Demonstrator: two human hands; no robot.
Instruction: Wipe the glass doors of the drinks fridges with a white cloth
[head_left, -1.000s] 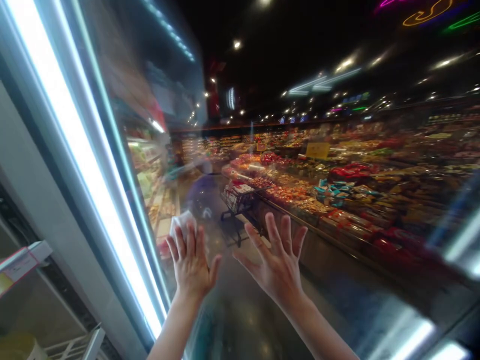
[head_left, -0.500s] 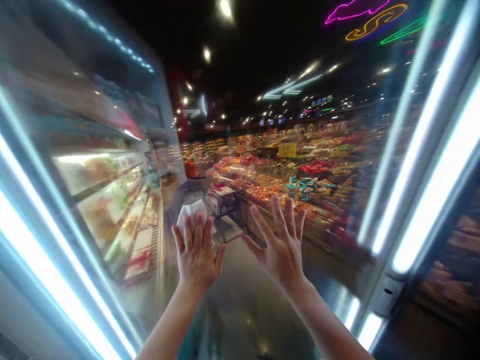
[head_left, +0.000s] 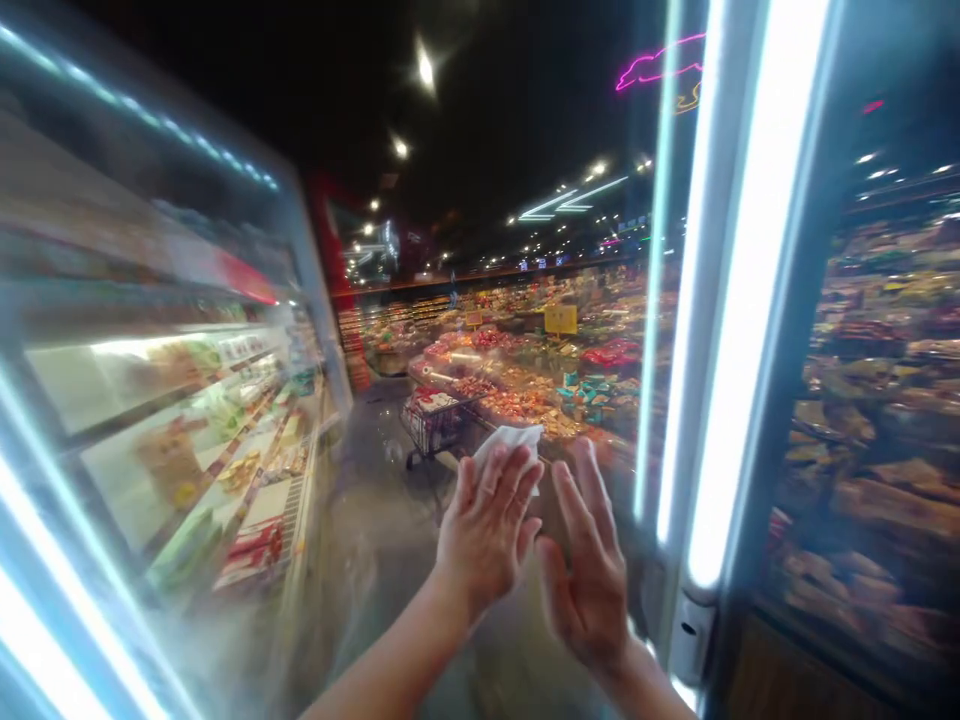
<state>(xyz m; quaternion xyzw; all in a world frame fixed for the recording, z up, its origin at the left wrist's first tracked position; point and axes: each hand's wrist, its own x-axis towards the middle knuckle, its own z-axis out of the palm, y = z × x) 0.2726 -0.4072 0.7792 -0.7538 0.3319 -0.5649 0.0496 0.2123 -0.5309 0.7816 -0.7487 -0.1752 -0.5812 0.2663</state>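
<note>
My left hand (head_left: 480, 545) lies with its fingers stretched over a white tissue or thin cloth (head_left: 519, 437), holding it flat against what looks like a clear glass pane (head_left: 360, 630). A crumpled edge of the white sheet shows above and beside the fingertips. Just to the right, my right hand (head_left: 589, 570) is raised with its fingers extended and its thumb apart. Nothing shows in it. I cannot tell whether it touches the pane. The two hands are close together but separate.
Bright light tubes (head_left: 742, 300) run along the right side, with more at lower left. Lit shelves of packaged goods (head_left: 247, 470) stand at left. Beyond the hands show a loaded shopping cart (head_left: 435, 425), heaped goods (head_left: 517, 390) and a yellow sign (head_left: 561, 319).
My left hand has moved right and slightly down, taking the white tissue with it. My right hand has turned and its fingers are less spread. The view has swung to the right.
</note>
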